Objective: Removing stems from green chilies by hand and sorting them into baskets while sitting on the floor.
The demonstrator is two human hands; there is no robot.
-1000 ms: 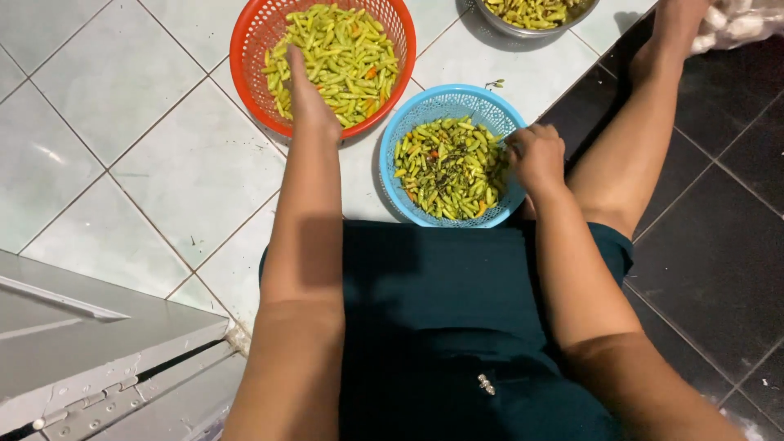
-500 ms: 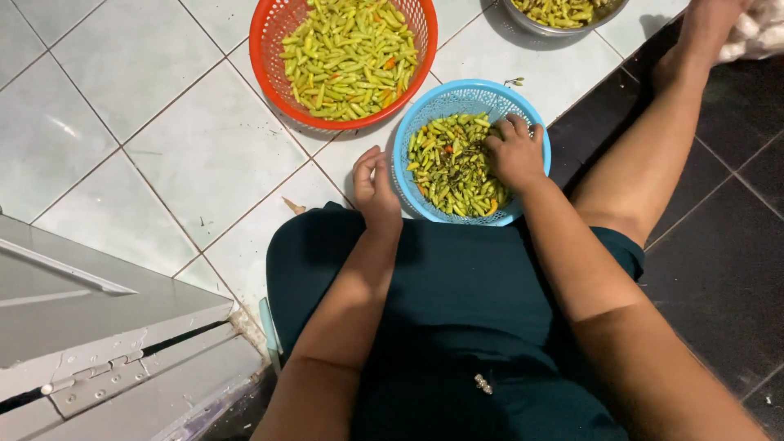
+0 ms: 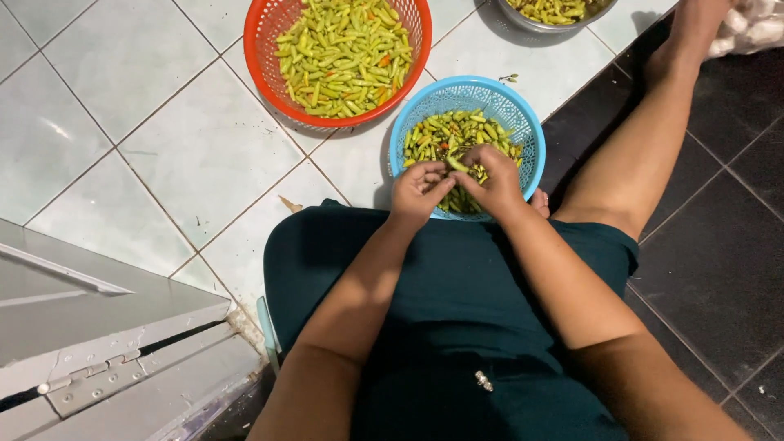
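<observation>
Nearest to me, at the bottom of the view, I see the lap covered by a dark green garment (image 3: 457, 310), and both forearms go forward from it. At the lower left there is a grey metal door frame with a hinge (image 3: 90, 384).

The left hand (image 3: 418, 189) and the right hand (image 3: 490, 181) meet over the near edge of the blue basket (image 3: 523, 122). Between them they hold one green chili (image 3: 457, 165). The fingertips of the left hand are pressed together on one end of it. The fingers of the right hand are curled and closed on the other end. The two hands almost touch each other.

The blue basket stands on the white tiled floor (image 3: 163, 147), just in front of the lap, and it has many green chilies in it, with a few orange ones. The bare leg (image 3: 637, 163) lies to the right of it, on the dark tiles (image 3: 735, 245).

Farther away, to the left, is the orange basket (image 3: 269, 73), near the blue one; I cannot tell if they touch. It is full of cleaner green chilies. At the top edge I see part of a metal bowl (image 3: 531, 23) with more chilies.
</observation>
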